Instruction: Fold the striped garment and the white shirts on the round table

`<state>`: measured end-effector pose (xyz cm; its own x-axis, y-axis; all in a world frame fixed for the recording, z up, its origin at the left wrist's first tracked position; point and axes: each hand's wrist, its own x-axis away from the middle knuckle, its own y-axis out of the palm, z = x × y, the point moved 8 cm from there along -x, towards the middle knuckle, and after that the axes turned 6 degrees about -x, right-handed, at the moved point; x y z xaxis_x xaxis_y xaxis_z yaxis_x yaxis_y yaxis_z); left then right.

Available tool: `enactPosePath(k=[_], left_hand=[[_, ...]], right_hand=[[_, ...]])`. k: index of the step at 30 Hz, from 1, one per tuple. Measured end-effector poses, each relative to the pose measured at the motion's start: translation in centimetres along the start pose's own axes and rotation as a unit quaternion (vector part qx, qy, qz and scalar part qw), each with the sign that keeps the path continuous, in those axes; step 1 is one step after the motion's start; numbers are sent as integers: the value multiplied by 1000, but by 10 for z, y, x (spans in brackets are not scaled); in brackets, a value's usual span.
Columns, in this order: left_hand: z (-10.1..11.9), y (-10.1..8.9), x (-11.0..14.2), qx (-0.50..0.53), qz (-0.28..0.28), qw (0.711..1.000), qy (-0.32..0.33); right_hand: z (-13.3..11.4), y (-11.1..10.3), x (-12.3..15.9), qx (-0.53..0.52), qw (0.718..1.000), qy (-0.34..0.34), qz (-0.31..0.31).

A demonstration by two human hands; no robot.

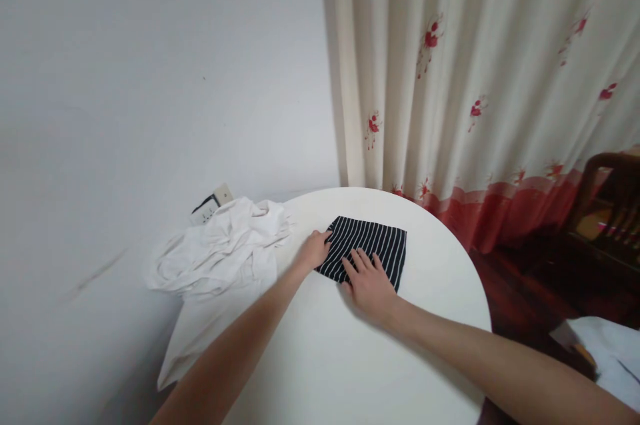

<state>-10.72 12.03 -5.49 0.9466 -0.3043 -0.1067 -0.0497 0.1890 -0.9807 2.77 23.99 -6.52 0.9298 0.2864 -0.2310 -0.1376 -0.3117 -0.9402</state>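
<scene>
A black cloth with thin white stripes lies folded into a flat, roughly four-sided shape on the round white table. What kind of garment or cloth it is, I cannot tell. My left hand is at its left edge, fingers curled and closed on the fabric. Spread flat on the near part of the cloth is my right hand, fingers apart and pressing down. To the left, a crumpled white garment covers the table's edge and hangs over the side.
A white wall stands behind the table, with a socket just above the white garment. Cream curtains with red flowers hang at the back right. A dark wooden chair and a white item are at the right.
</scene>
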Motion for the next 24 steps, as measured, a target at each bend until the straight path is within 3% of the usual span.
enactPosePath(k=[3,7,9,10,12,15,18,21,24], left_hand=[[-9,5,3,22,-1,1000,-13],[-16,12,23,52,-36,998,-21],[-15,6,27,58,-31,998,-15],[-13,-1,26,59,-14,998,-12],[-7,-17,18,58,35,998,-9],[17,-27,-3,62,79,994,47],[38,-3,-22,11,19,991,130],[30,33,-34,-41,-58,990,120],[16,50,-40,-44,-70,992,99]], right_hand=[[17,10,10,8,999,-35,-30],[66,-10,15,-26,988,-118,-93],[81,-24,16,-77,975,-153,-142],[85,-31,13,-104,972,-152,-145],[85,-45,3,-143,979,-111,-95],[58,-43,-11,-138,990,-36,6],[7,-2,-16,-119,992,5,-28],[-40,30,-14,-111,992,-5,-52],[-63,39,-7,-129,989,-24,-64]])
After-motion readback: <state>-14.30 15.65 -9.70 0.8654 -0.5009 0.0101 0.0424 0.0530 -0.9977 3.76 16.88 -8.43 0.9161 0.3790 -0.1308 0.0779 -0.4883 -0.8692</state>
